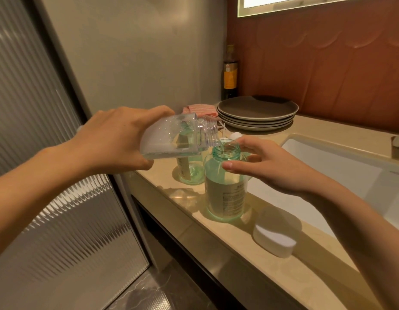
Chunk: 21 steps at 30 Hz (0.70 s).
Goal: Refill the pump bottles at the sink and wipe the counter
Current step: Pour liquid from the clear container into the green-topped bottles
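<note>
While the left hand (113, 139) grips the clear refill bottle (169, 139) round its body, fingers on top and thumb below, we see that bottle tipped almost flat. Its threaded mouth sits right at the open neck of the near green bottle (225, 189). A little liquid lies along the refill bottle's lower side.

The near green bottle stands upright at the counter's (216, 245) front edge, just left of the sink (328, 166). It has no pump on and is filled up to about the shoulder. The right hand (270, 168) holds it loosely at the shoulder, thumb in front and fingers behind the neck. There's a small white piece (235, 135) at the fingertips; we can't tell what it is.

A second green bottle (190, 171) stands just behind, partly seen through the refill bottle. A white block (275, 233) sits near the front edge beside the sink. In the back corner we see stacked plates (256, 113), a pink cloth (199, 110) and a dark bottle (230, 79).
</note>
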Available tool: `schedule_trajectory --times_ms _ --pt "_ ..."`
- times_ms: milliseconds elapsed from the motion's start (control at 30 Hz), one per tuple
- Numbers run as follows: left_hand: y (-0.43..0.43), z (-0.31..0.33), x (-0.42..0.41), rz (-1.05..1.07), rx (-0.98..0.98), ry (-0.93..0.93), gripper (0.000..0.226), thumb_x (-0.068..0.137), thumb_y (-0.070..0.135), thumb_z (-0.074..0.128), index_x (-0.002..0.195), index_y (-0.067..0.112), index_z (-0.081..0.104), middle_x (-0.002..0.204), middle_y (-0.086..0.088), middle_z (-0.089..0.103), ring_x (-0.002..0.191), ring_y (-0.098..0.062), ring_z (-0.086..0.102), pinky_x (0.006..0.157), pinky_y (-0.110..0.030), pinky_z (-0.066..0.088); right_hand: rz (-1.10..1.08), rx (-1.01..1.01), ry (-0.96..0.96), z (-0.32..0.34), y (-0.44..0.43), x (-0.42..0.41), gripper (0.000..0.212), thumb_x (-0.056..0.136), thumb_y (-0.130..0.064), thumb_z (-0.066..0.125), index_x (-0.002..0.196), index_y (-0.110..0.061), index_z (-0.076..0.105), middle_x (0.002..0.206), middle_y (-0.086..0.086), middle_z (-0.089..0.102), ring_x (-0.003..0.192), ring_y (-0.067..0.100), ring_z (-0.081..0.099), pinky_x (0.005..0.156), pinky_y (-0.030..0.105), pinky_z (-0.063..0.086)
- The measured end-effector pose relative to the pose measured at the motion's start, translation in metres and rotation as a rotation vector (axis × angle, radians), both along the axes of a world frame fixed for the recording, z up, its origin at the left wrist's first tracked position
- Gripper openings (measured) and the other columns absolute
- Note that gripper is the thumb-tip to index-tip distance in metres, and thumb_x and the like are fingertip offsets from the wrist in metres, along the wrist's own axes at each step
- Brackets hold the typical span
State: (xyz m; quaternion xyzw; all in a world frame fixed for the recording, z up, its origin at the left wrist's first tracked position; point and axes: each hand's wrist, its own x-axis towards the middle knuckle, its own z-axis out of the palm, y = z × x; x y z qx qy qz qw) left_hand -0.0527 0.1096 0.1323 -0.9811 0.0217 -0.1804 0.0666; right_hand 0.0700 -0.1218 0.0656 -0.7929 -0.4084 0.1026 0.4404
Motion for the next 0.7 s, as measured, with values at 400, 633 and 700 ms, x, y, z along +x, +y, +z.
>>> schedule_trajectory --times_ms 400,633,700 --pt "-0.0004 0.0001 -0.0003 0.000 0.009 -0.003 0.079 0.060 0.028 0.078 0.119 0.047 0.029 0.097 0.008 0.064 0.079 -0.024 0.058 0.057 -0.031 0.041 0.003 -0.004 0.018 0.0031 -0.0002 -0.0030 0.066 0.064 -0.061 0.063 0.117 -0.022 0.060 0.119 -0.004 0.061 0.111 0.013 0.057 0.096 0.044 0.047" --pt "-0.0006 -0.0003 -0.0002 0.008 -0.003 0.001 0.079 0.060 0.028 0.077 0.120 0.047 0.030 0.096 0.009 0.064 0.076 -0.021 0.055 0.058 -0.031 0.041 0.004 0.007 0.013 0.0038 -0.0005 -0.0042 0.059 0.068 -0.055 0.064 0.115 -0.020 0.061 0.117 -0.005 0.063 0.111 0.010 0.057 0.097 0.043 0.047" --pt "-0.0005 -0.0003 -0.0003 0.009 -0.005 0.002 0.078 0.060 0.028 0.077 0.119 0.047 0.031 0.095 0.010 0.064 0.074 -0.020 0.054 0.057 -0.029 0.039 0.012 0.014 0.020 0.0042 -0.0006 -0.0047 0.053 0.069 -0.051 0.064 0.113 -0.021 0.062 0.114 -0.007 0.064 0.109 0.008 0.057 0.097 0.041 0.047"
